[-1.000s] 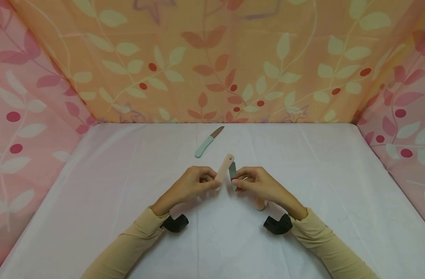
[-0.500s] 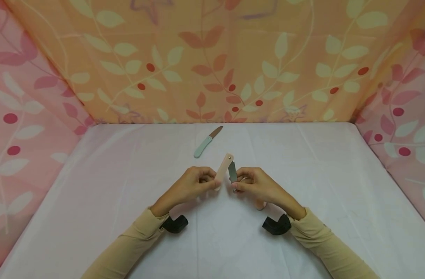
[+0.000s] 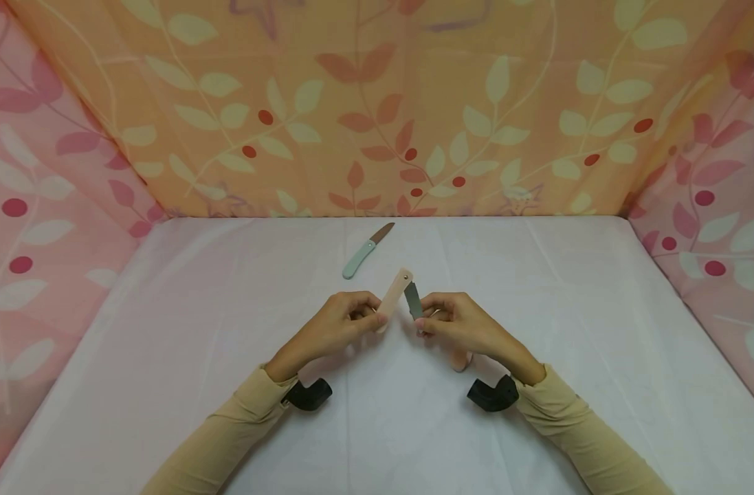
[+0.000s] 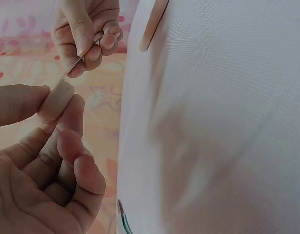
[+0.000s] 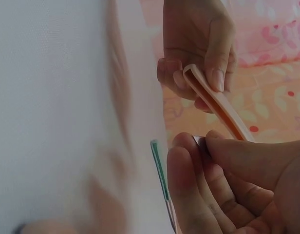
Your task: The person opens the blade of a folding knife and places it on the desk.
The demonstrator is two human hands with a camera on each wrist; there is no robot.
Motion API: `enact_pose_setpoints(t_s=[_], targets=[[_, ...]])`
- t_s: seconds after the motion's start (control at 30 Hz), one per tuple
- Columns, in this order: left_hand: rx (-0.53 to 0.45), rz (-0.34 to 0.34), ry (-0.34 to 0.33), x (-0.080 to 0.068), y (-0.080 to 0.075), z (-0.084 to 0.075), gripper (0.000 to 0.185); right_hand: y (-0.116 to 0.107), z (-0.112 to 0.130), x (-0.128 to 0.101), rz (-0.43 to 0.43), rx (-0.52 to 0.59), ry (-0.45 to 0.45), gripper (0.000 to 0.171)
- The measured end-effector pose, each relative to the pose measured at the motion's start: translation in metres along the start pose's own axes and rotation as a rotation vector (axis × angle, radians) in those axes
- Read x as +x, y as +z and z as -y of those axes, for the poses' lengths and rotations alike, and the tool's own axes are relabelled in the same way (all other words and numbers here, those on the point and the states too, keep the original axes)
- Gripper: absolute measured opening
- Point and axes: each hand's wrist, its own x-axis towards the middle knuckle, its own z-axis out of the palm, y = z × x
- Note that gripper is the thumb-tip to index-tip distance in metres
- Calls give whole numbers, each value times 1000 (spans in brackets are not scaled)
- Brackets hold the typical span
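Above the white tabletop (image 3: 228,357), near its middle, both hands work one folding knife (image 3: 401,299). Left hand (image 3: 336,328): fingers (image 4: 67,141) curled round the butt of the peach handle (image 3: 392,297), thumb on top. Right hand (image 3: 466,326): thumb and forefinger pinch the grey blade (image 3: 412,301) near its tip

Progress, as I judge it: knife stands part-folded, blade and handle meeting at the pivot in a narrow V. Handle slot (image 5: 223,109) shows empty in the right wrist view, so the blade is neither seated nor fully swung out. About midway through the swing; the rest of the arc remains

Around: second folding knife with mint handle (image 3: 359,259) lies open on the cloth beyond the held knife, toward the back curtain (image 3: 377,103), well apart from both hands. Small peach object (image 3: 461,362) partly hidden under the right hand; cannot tell what. Nothing blocks the swing; fingers sit close to the blade edge, the one hazard I see
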Motion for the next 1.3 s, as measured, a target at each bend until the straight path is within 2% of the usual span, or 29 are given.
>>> enact_pose_setpoints(t_s=[0.6, 0.9, 1.3], targets=[[-46, -45, -22, 2, 4, -1, 19, -2, 1, -1, -54, 29, 31, 33], [-29, -106, 14, 0, 6, 0, 20, -1, 3, -2, -54, 46, 2, 33], [-64, -96, 26, 1, 1, 4, 17, -10, 3, -3, -82, -21, -1, 34]])
